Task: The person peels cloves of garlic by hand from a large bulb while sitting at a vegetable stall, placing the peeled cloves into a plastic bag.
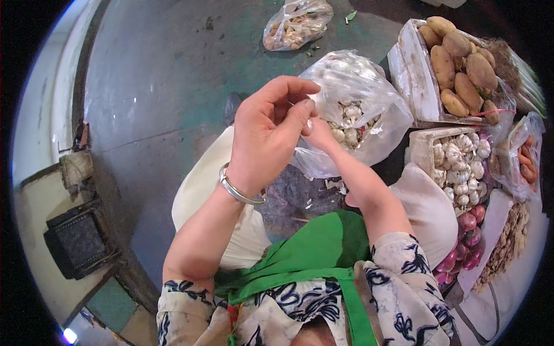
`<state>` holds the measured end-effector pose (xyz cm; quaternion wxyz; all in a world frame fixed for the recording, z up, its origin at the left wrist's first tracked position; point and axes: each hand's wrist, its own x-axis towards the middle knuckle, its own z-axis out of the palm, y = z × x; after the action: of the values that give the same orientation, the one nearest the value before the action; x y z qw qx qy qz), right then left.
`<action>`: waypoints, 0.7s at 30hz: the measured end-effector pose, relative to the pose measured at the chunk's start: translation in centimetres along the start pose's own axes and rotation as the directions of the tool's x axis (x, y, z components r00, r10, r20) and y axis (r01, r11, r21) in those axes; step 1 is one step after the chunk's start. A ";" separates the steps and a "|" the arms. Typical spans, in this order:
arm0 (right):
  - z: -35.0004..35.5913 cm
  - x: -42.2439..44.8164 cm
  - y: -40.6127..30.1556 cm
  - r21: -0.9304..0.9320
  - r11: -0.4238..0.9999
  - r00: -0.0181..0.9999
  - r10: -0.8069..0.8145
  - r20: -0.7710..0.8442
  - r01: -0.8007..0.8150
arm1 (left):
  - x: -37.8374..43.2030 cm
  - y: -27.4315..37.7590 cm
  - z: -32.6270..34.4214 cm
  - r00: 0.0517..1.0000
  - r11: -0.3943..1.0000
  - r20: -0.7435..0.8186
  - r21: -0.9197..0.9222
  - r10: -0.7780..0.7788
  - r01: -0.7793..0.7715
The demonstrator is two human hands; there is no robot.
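Observation:
My left hand (pixel 270 129), with a silver bangle on the wrist, is raised in front of me with curled fingers and the thumb bent toward them. Just behind its thumb tip is my right hand (pixel 319 133), partly covered by the left. A small pale spot shows where the two meet; whether it is a fingernail or a piece of garlic is unclear. Beyond the hands sits an open clear plastic bag (pixel 381 129) with garlic bulbs (pixel 351 136) inside. My right forearm crosses in front of the bag's near edge.
To the right stand a white foam box (pixel 409 86) of potatoes (pixel 465 65), a crate of garlic (pixel 461 164), red onions (pixel 463 246) and ginger-like roots (pixel 504 246). A tied plastic bag (pixel 298 26) lies on the far floor. Garlic skins litter a dark surface (pixel 294 194) between my knees.

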<state>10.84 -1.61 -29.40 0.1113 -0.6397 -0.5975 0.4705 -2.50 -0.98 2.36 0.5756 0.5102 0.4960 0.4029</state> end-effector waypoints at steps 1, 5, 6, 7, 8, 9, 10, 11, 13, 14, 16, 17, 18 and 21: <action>-1.0 0.2 0.3 0.044 0.994 0.995 -0.099 0.032 0.098 | 0.2 0.1 0.3 1.000 1.000 -0.002 -0.006 0.005 -0.005; -9.0 -0.8 -5.8 0.473 0.879 0.927 -0.217 0.306 0.049 | 0.8 -0.6 -0.3 0.997 0.999 -0.075 0.036 0.020 -0.017; -11.8 -1.4 -7.6 0.532 0.841 0.906 -0.301 0.299 0.104 | 1.2 -0.9 -0.7 0.997 1.000 -0.075 0.022 -0.004 0.006; -14.5 -2.3 -9.7 0.589 0.792 0.875 -0.391 0.286 0.162 | 1.5 -0.8 -1.0 0.997 1.000 -0.074 0.022 0.022 -0.021; -17.0 -3.8 -11.4 0.653 0.712 0.838 -0.501 0.216 0.258 | 2.0 -1.1 -1.1 0.993 0.997 -0.115 0.072 0.024 -0.016; -19.7 -6.2 -14.2 0.559 0.779 0.862 -0.463 0.206 0.285 | 2.2 -1.2 -1.1 0.987 0.992 -0.161 0.125 0.029 -0.008; -21.5 -8.3 -16.2 0.603 0.742 0.853 -0.488 0.184 0.294 | 2.0 -0.9 -0.9 0.990 0.998 -0.138 0.061 -0.009 0.017; -23.2 -10.2 -17.0 0.638 0.711 0.854 -0.496 0.156 0.297 | 2.0 -0.2 0.3 0.995 0.998 -0.082 -0.003 -0.057 0.057; -25.0 -13.3 -17.8 0.575 0.725 0.857 -0.510 0.077 0.379 | 2.4 0.1 1.1 0.947 0.942 0.320 -0.302 -0.045 0.147; -25.6 -15.1 -18.5 0.522 0.767 0.890 -0.455 0.034 0.372 | 2.1 0.3 1.4 0.924 0.929 0.383 -0.342 0.002 0.140; -25.4 -17.3 -17.7 0.620 0.697 0.910 -0.408 -0.071 0.361 | 1.6 0.7 2.6 0.886 0.922 0.463 -0.356 0.036 0.149; -25.2 -18.1 -17.2 0.642 0.680 0.918 -0.383 -0.101 0.354 | 1.5 0.8 3.0 0.860 0.914 0.510 -0.360 0.026 0.186; -24.5 -18.8 -16.8 0.693 0.647 0.943 -0.295 -0.156 0.318 | 1.3 0.7 3.6 0.852 0.910 0.523 -0.367 0.033 0.190; -23.7 -18.9 -15.1 0.746 0.594 0.953 -0.160 -0.256 0.300 | 1.2 0.2 4.7 0.803 0.889 0.596 -0.359 -0.016 0.284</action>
<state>21.26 -4.10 2.72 0.4843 -0.4817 -0.4019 0.6098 2.33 -0.71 2.26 0.8274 0.4257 0.2360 0.2801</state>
